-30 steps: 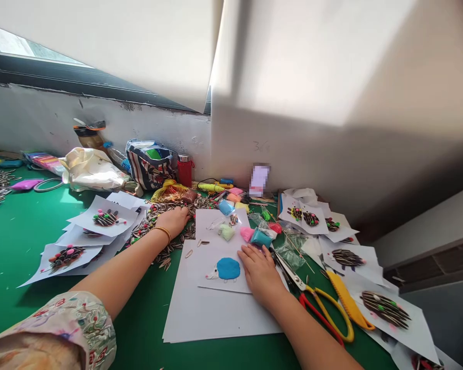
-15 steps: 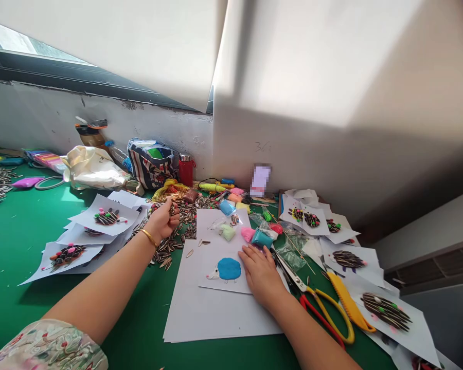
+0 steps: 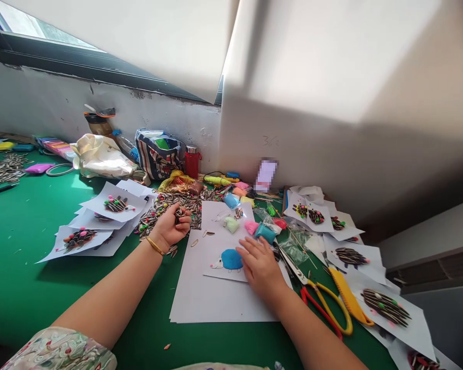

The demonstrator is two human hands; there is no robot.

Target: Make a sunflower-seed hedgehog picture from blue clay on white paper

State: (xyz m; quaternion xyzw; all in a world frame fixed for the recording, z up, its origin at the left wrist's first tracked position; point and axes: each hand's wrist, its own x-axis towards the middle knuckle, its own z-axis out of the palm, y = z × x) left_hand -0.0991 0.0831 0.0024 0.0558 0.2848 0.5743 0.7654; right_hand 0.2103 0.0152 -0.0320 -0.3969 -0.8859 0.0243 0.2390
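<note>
We hold dark striped seeds [image 3: 178, 215] in our curled left fingers [image 3: 185, 219]. Under our spread right fingers [image 3: 248, 250] lies a flat white sheet [image 3: 217, 273]; beside their tips, its rounded blue hedgehog [image 3: 230, 259] points a white, pink-nosed snout away from them.

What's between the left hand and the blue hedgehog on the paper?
In the head view, white paper with a few loose sunflower seeds lies between your left hand and the blue hedgehog.
</note>
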